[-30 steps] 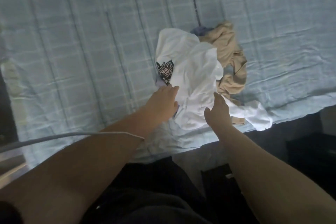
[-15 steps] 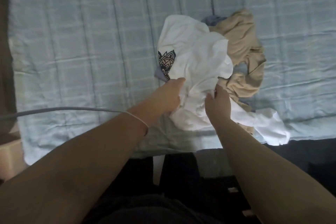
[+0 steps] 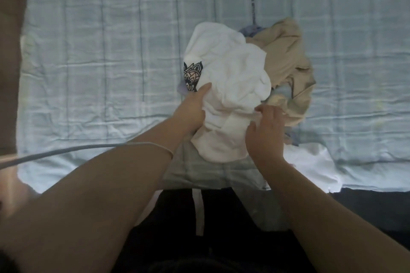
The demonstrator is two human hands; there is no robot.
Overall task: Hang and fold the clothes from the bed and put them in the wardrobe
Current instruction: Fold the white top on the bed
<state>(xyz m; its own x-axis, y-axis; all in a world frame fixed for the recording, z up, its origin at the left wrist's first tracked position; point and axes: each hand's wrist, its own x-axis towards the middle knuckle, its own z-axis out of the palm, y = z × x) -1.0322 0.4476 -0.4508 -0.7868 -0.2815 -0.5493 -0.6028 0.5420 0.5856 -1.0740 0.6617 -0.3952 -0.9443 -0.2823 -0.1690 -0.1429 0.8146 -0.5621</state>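
A crumpled white T-shirt (image 3: 233, 77) with a black patterned print lies on top of a small heap of clothes near the bed's front edge. My left hand (image 3: 193, 108) grips its left side, thumb on top by the print. My right hand (image 3: 265, 131) pinches the shirt's lower right folds with its fingertips. A beige garment (image 3: 288, 57) lies bunched under and to the right of the shirt. A bit of blue cloth (image 3: 251, 30) peeks out behind the heap. Part of the white fabric (image 3: 310, 166) trails to the right toward the bed edge.
The bed (image 3: 99, 62) wears a pale blue checked cover, wrinkled, with bare stretches left and right of the heap. A grey cable (image 3: 66, 152) runs from the left edge to my left wrist. Dark floor lies below the bed edge, and a brown wall or panel (image 3: 11, 51) stands at far left.
Both hands have closed in on the white T-shirt: the left now grips its left side and the right pinches its lower folds. The view has shifted closer to the heap.
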